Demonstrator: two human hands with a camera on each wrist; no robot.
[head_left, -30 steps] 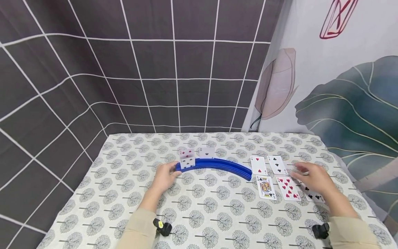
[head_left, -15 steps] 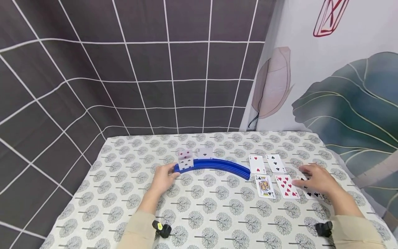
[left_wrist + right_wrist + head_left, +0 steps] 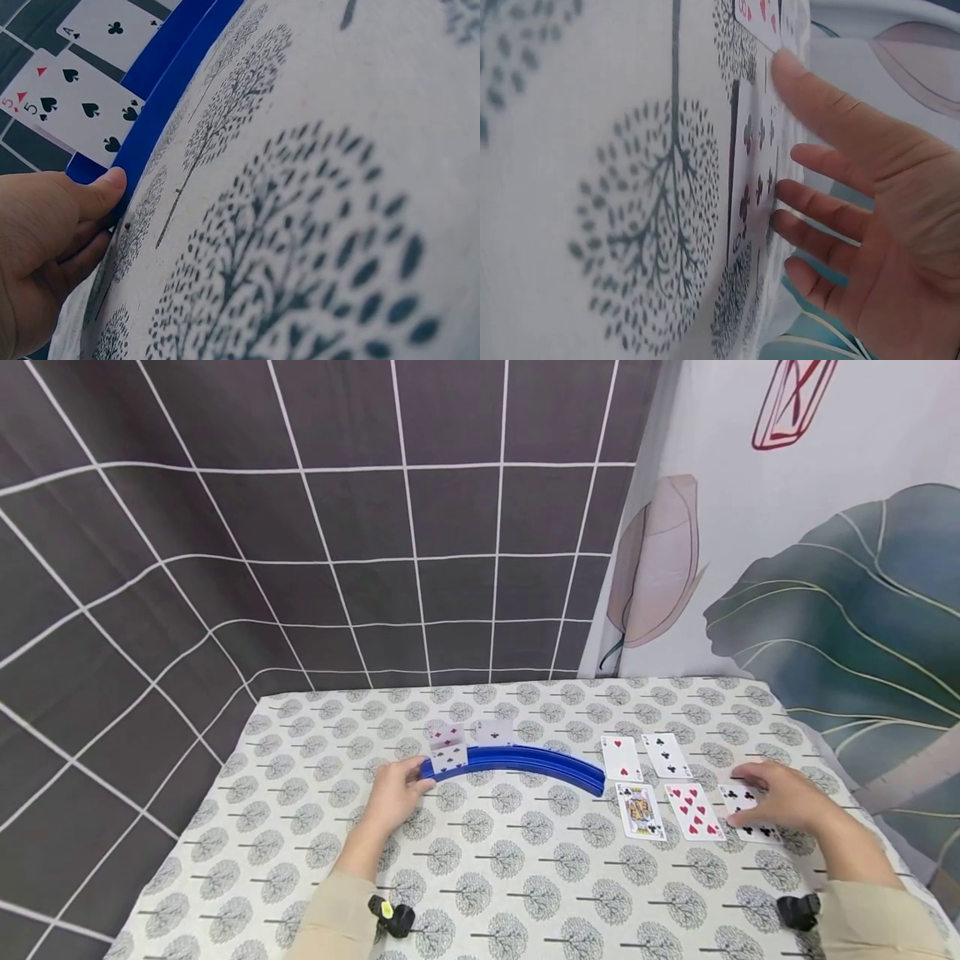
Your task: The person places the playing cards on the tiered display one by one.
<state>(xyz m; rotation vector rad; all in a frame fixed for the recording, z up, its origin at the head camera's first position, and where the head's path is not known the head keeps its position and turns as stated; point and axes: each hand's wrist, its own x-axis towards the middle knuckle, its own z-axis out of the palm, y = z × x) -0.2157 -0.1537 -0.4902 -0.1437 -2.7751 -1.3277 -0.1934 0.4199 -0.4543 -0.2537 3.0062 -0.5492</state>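
Observation:
My left hand (image 3: 395, 792) pinches the left end of a blue curved card holder (image 3: 536, 760), thumb on its front face in the left wrist view. A five of spades (image 3: 88, 109) stands in the holder, overlapping a red five (image 3: 22, 86). Further along it stands an ace of clubs (image 3: 112, 28). My right hand (image 3: 783, 795) hovers over a six of clubs (image 3: 751, 176) lying face up, fingers spread and slightly bent, holding nothing. Beside that card lies an eight of hearts (image 3: 696, 812).
A king of clubs (image 3: 641, 812), a two of hearts (image 3: 622, 758) and a clubs card (image 3: 667, 755) lie face up near the holder's right end. A tree-patterned cloth (image 3: 510, 877) covers the table. Dark gridded curtain (image 3: 360, 518) hangs behind.
My right hand has shifted right and slightly toward me, uncovering more of the six of clubs. My left hand stays at the holder's end. The view has turned slightly.

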